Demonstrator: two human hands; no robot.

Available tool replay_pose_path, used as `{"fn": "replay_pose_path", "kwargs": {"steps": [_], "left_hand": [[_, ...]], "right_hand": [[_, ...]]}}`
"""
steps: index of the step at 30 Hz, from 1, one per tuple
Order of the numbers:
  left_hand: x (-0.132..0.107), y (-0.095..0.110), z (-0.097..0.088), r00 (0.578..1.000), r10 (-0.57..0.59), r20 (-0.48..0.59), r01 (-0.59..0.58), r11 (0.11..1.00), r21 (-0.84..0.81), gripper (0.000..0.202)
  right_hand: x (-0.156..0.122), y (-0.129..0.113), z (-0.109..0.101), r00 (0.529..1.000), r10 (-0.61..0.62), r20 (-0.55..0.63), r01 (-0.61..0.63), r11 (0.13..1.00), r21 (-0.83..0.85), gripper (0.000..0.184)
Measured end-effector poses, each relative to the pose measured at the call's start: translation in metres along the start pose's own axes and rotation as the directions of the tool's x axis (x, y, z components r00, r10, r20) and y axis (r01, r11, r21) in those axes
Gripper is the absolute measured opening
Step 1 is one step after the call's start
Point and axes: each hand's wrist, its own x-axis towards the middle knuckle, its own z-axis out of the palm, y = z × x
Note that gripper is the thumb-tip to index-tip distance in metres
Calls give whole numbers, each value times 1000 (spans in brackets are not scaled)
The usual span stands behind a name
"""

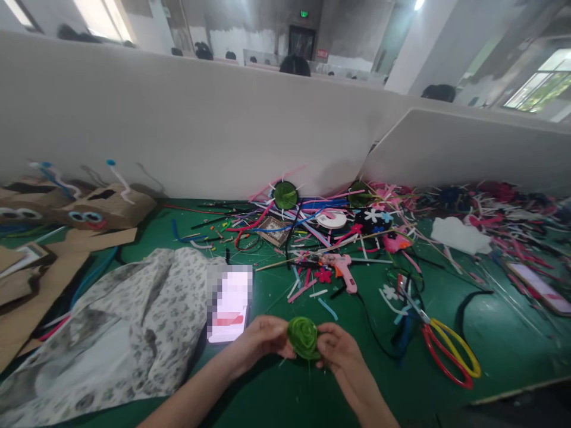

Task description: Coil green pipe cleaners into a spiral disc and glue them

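Between my two hands is a round green coil (304,337), wound in a spiral of what looks like pipe cleaner. My left hand (266,336) pinches its left edge. On the opposite edge, the fingers of my right hand (335,346) are closed. The coil is held over the green table, and thin glue-like strands hang below it. Beyond my hands lies a pink glue gun (342,270) with a black cord. A lit phone (231,303) rests just left of my left hand. Scissors (450,351) with red and yellow handles lie to the right.
A patterned cloth (147,315) covers the left of the table (285,398), beside cardboard boxes with eyes (102,208). Loose pipe cleaners (312,214) and more green coils (285,195) crowd the back, before a white partition (200,125). Another phone (539,288) lies far right.
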Motion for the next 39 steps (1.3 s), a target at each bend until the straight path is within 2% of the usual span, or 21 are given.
{"fn": "replay_pose_path", "kwargs": {"steps": [3, 6, 9, 11, 13, 15, 18, 23, 27, 30, 32, 33, 35, 36, 37, 38, 39], "left_hand": [[-3, 3, 5, 1000, 25, -1, -25, 995, -98, 52], [-5, 2, 17, 996, 89, -25, -93, 979, -181, 54], [-3, -2, 34, 979, 128, -157, -149, 980, -128, 33], [1, -4, 44, 948, 164, -273, -203, 972, -121, 29], [5, -4, 51, 920, 197, -339, -253, 959, -128, 28], [8, -1, 56, 896, 223, -385, -292, 947, -131, 30], [11, 8, 59, 863, 258, -435, -343, 931, -129, 34], [23, 22, 55, 841, 285, -460, -377, 918, -121, 38], [39, 12, 48, 827, 254, -502, -362, 923, -129, 42], [47, -1, 45, 837, 205, -508, -316, 938, -141, 43], [48, -8, 45, 852, 176, -494, -280, 949, -144, 43], [48, -10, 45, 859, 165, -485, -264, 954, -143, 42], [47, -12, 46, 870, 148, -470, -240, 960, -141, 40], [47, -13, 46, 874, 142, -464, -231, 963, -141, 40], [46, -14, 46, 877, 137, -460, -224, 964, -141, 40], [46, -15, 46, 878, 135, -459, -221, 965, -139, 40], [46, -15, 46, 878, 137, -460, -222, 965, -137, 39]], "right_hand": [[-5, 6, 9, 985, -116, -124, 123, 991, 48, 39], [-4, 7, 22, 953, -224, -206, 233, 972, 20, 35], [-3, 5, 33, 925, -306, -227, 304, 952, -45, 32], [-2, 3, 38, 911, -348, -221, 334, 937, -100, 30], [0, 0, 41, 896, -386, -220, 359, 921, -154, 30], [1, -4, 45, 889, -401, -223, 368, 913, -175, 31], [2, -10, 49, 902, -377, -212, 355, 925, -136, 34], [8, -18, 46, 915, -344, -211, 326, 938, -117, 38], [15, -17, 33, 929, -302, -212, 260, 944, -204, 42], [16, -10, 20, 924, -337, -183, 260, 901, -346, 40], [14, -5, 13, 875, -457, -160, 322, 796, -512, 34], [12, -3, 11, 823, -554, -130, 372, 696, -614, 31], [8, 1, 7, 664, -748, 8, 458, 398, -795, 25], [7, 2, 7, 582, -807, 105, 476, 233, -848, 24], [6, 3, 7, 521, -830, 201, 476, 87, -875, 23], [6, 4, 7, 482, -831, 278, 462, -28, -886, 23], [6, 5, 7, 463, -821, 334, 441, -114, -890, 22]]}}
